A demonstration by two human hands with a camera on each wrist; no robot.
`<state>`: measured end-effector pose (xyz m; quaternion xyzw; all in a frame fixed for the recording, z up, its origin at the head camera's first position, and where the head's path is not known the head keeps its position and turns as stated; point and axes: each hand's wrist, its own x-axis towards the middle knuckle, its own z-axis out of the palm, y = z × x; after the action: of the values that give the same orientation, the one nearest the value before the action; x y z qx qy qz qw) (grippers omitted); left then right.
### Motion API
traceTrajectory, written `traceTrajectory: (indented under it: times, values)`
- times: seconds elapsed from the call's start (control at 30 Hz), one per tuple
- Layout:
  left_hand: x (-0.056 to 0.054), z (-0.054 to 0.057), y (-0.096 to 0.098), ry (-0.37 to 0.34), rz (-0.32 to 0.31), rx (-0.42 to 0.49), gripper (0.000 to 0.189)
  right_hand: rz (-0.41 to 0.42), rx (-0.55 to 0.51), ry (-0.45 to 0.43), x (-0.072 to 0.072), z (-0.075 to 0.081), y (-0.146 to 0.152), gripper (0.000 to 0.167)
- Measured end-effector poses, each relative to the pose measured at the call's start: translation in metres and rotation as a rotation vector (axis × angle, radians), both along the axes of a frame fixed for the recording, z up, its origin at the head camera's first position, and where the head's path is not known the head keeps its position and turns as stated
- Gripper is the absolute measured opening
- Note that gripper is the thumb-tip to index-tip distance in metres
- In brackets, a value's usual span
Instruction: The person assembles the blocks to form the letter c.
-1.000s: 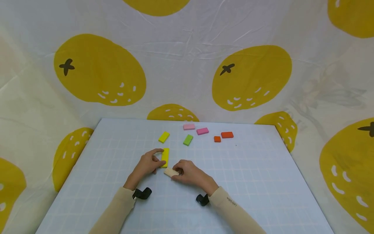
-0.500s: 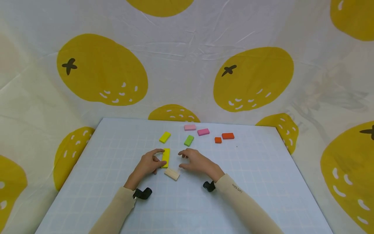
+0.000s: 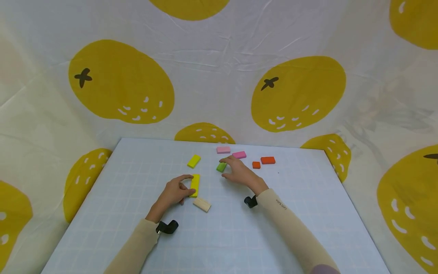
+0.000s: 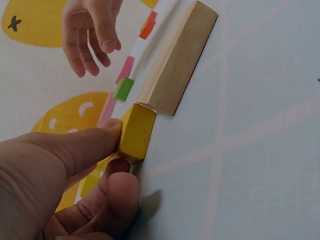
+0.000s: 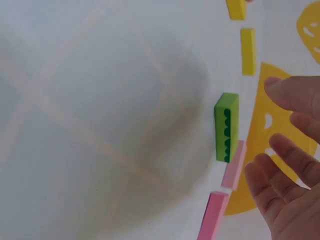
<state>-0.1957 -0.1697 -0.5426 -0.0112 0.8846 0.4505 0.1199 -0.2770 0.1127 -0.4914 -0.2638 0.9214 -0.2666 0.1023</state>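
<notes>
My left hand [image 3: 173, 191] holds a long yellow block [image 3: 195, 185] on the table, thumb at its near end and index finger at the far end. In the left wrist view the thumb lies against the yellow block [image 4: 137, 131]. A plain wooden block [image 3: 202, 204] lies just nearer to me, its end close to the yellow one. My right hand [image 3: 240, 172] hovers at a green block [image 3: 221, 167], fingers spread and partly over it. The right wrist view shows dark green scalloped marks on the green block [image 5: 227, 127], with the open fingers [image 5: 287, 170] apart from it.
A shorter yellow block [image 3: 194, 161] lies beyond the left hand. Light pink [image 3: 223, 150] and darker pink [image 3: 239, 155] blocks sit near the table's back edge. To their right are a small orange block [image 3: 256, 165] and a red-orange block [image 3: 268, 160]. Fruit-print cloth [image 3: 212, 95] hangs behind.
My right hand has let go of the wooden block, leaving it by the yellow one, and moved forward and right to the green block. The left hand has kept its hold.
</notes>
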Motion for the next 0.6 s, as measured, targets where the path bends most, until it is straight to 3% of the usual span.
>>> traceTrajectory:
  times: [0.37,0.6]
  values:
    - [-0.001,-0.004,-0.002,0.025,-0.009,0.027,0.059,-0.104,-0.055,-0.057,-0.016,-0.014,0.002,0.052]
    - [-0.002,-0.006,-0.002,0.028,-0.009,0.028,0.059,-0.11,-0.086,-0.063,-0.024,-0.023,0.003,0.047]
